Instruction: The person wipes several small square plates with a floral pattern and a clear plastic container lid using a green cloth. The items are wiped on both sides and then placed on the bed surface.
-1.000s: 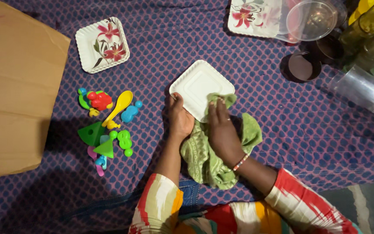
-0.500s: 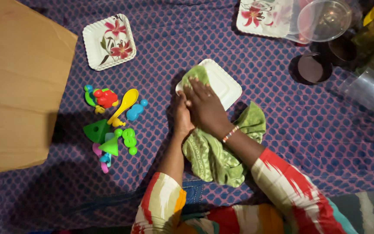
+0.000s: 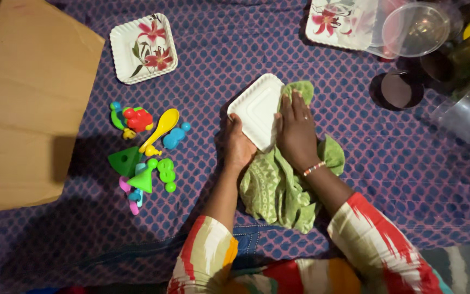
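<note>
White square plate (image 3: 257, 109), face down, ribbed rim and moulded back, lying near the middle of the purple patterned cloth (image 3: 235, 49), its right part hidden under a crumpled green towel (image 3: 278, 185) of soft woven texture. Left hand (image 3: 239, 146) gripping the plate's corner at 6 o'clock, thumb on top, fingers hidden below. Right hand (image 3: 296, 130) laid flat, fingers spread, pressing the towel onto the plate's edge at 3 o'clock; beaded bracelet at the wrist. At 11 o'clock, one flower-printed square plate (image 3: 143, 48), face up; at 1 o'clock a second flowered plate (image 3: 338, 22), cut off by the frame and partly covered by a clear plastic round container (image 3: 417, 27). At 9 o'clock a heap of small bright plastic toys (image 3: 145, 152), among them a yellow spoon and two green cones, exact count unclear. Brown cardboard box (image 3: 23, 103) at far 9 o'clock, cropped. Clear tumblers at 3 o'clock, dim, hard to count
</note>
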